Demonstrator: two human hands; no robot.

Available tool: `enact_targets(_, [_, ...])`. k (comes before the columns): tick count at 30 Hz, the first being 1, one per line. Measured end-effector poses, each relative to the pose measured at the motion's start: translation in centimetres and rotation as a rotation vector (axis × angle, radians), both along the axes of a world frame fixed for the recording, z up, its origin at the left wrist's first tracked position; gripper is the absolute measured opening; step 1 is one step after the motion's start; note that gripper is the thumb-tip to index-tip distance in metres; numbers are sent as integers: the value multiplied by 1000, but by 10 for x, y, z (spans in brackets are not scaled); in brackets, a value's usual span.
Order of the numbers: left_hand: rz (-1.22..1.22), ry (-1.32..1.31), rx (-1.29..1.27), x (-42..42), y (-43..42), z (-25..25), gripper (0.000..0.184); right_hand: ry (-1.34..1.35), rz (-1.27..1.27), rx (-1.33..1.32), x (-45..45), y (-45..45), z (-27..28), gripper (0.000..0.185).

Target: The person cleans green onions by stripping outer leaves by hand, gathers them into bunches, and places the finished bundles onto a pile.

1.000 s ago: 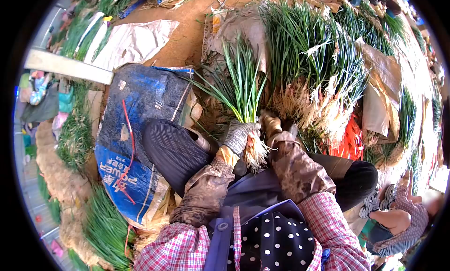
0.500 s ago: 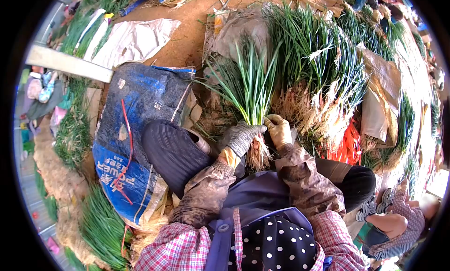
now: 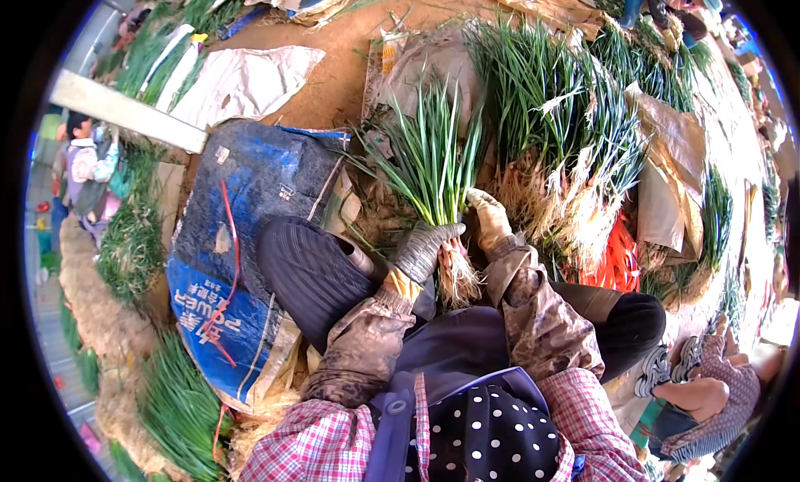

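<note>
The left hand's [image 3: 419, 253] fingers close round the bunch [image 3: 435, 178], best snug without crushing; the right hand's [image 3: 490, 219] half-curl beside it, grip unclear.

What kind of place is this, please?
Probably a vegetable sorting or packing area: a large pile of green onions, a blue printed sack, and red plastic strips lie around the seated person.

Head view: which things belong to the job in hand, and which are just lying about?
Job in hand, apparently:
- left hand, gripping the onion bunch
- right hand, at its leaves
- larger onion pile
- red strips, possibly

Seemingly lying about:
- blue sack
- white sheet
- brown wrapping
</note>
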State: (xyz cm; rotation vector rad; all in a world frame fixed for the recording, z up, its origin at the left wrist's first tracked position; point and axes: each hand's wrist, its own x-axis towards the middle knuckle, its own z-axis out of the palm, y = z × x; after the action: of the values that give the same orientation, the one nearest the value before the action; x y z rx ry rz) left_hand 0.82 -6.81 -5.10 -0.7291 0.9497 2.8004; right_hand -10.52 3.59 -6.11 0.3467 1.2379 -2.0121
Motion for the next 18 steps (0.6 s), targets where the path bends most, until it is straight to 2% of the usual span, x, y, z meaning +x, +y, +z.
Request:
enact_targets(2, [-13,7,-138,-5,-3,4,18,60,21,164,6,-4,-6,9])
enact_targets(3, [-22,6,-103,-1,-3,6,18,90,21,299,7,-6,-10,8])
enact_targets(4, [-37,1,-54,-1,-1,28,19,-85,140,240,7,3,11,12])
enact_targets(5, [-56,-5,-7,0,1,41,20,-49,126,370,10,4,-9,13])
enact_targets(7, [14,15,40,1,2,40,23,553,822,912,5,17,-95,17])
enact_targets(8, [53,25,65,1,1,39,24,724,1114,1001,12,26,-115,17])
enact_targets(9, [42,11,98,0,-1,34,25,769,1327,972,19,36,-131,17])
enact_targets(11, [18,-20,167,-1,-4,24,28,763,1518,915,32,46,-143,17])
enact_targets(13, [97,-77,191,-2,-1,18,28,730,1405,924,28,46,-141,17])
enact_targets(15, [131,-72,159,-2,0,10,29,643,1056,960,9,31,-115,18])
enact_targets(16, [136,-150,126,-4,1,6,28,561,842,940,0,20,-99,18])
enact_targets(18, [107,-121,66,-6,-3,2,25,244,525,802,-21,-2,-77,19])
